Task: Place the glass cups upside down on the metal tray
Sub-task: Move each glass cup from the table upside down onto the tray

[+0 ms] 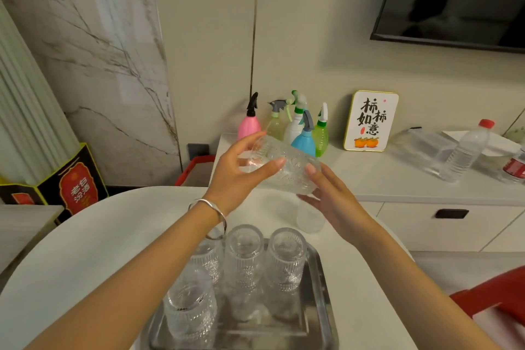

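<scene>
Four on the tray: ribbed clear glass cups (243, 261) stand mouth-down on the shiny rectangular metal tray (324, 301); the one under the left forearm is partly hidden, so its pose is a guess.
One in the air: a fifth ribbed clear glass cup (284, 169) lies tilted on its side, well above the white round table (93, 241) and beyond the tray's far edge.
Left hand (235, 179): fingers curled round the cup's left end, thumb across its front.
Right hand (332, 199): palm cupped under the other end, fingers spread against the glass.
Progress: most looks done, I'd say; this cup needs turning over and setting down.
Room left: the tray's near right part shows bare metal.
Possibly one more: something faint and clear sits on the table beneath the hands; I can't tell what.
</scene>
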`<state>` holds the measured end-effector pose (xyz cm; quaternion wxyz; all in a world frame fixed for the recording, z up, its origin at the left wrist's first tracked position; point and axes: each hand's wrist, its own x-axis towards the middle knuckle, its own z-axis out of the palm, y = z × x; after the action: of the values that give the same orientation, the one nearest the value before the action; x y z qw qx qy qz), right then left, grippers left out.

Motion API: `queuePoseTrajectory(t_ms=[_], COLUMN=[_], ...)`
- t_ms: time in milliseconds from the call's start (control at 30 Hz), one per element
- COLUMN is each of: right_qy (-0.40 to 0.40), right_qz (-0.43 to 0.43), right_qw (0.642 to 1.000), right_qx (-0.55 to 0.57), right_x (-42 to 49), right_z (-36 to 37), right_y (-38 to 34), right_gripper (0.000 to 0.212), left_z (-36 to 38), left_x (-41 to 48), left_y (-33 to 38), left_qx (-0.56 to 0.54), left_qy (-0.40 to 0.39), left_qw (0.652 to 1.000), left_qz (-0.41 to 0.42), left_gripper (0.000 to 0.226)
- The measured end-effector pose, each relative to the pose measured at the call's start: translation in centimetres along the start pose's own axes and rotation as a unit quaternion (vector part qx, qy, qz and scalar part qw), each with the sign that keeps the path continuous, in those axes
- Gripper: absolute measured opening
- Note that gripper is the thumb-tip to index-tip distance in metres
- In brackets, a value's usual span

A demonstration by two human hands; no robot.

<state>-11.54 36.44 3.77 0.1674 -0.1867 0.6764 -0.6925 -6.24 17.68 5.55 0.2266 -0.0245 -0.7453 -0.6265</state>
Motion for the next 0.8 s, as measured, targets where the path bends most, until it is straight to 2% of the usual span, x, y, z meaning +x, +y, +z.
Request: queuePoseTrajectory(t_ms=[100, 300, 400, 533, 633, 667, 800], right_qy=[-0.051, -0.02, -0.014, -0.01, -0.03, -0.038, -0.07], right_qz=[0.005, 0.002, -0.022, -0.055, -0.074, -0.074, -0.055], right_qw=[0.997, 1.0, 0.998, 0.983, 0.971, 0.967, 0.959], right_qx=[0.051, 0.001, -0.05, -0.175, -0.227, -0.24, -0.268], right_x=[-1.2, -3.9, -5.4, -7.2, -7.9, -8.0, -8.5], right_z=[1.1, 2.2, 3.1, 4.0, 4.9, 5.1, 5.3], right_y=[-0.9, -0.7, -0.4, 0.3, 0.8, 0.9, 1.6], right_gripper=[0.057, 0.083, 0.07, 0.067, 0.065, 0.066, 0.071], left_z=[-0.8, -3.5, -5.1, -7.0, -7.9, -7.9, -8.0], left_x=[-2.2, -6.6, -8.5, -10.6, -11.9, -12.3, -12.6], left_y=[0.4, -0.8, -2.1, -4.7, -7.5, -8.2, -9.2], left_qx=[-0.071, -0.051, 0.029, 0.158, 0.336, 0.365, 0.338], left_qy=[0.0, -0.098, -0.151, -0.147, -0.17, -0.176, -0.166], left_qw=[0.996, 0.993, 0.987, 0.973, 0.925, 0.913, 0.926], left_qz=[-0.046, -0.047, -0.052, -0.077, -0.053, -0.043, -0.041], left_gripper=[0.056, 0.066, 0.075, 0.076, 0.063, 0.061, 0.063])
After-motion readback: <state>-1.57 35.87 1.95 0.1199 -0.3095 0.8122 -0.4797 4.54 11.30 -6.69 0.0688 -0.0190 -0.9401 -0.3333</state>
